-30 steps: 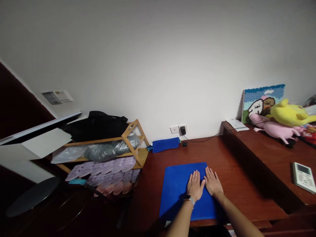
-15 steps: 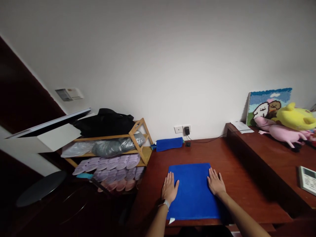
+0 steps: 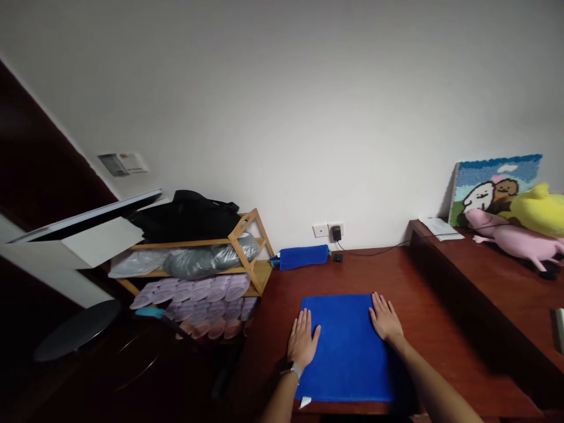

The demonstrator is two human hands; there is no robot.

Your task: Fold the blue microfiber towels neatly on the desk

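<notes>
Flat at the front edge of the desk point(image 3: 432, 335), the blue cloth point(image 3: 346, 352) looks light, soft and limp, best taken by its corners, with the left hand point(image 3: 302, 341) and right hand point(image 3: 386, 320) lying flat, well apart, along its sides.

Left hand point(image 3: 302, 341), right hand point(image 3: 386, 318) flat, palms down.

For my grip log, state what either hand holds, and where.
Nothing is held: the left hand and right hand lie flat on opposite side edges of the rectangular blue cloth.
</notes>
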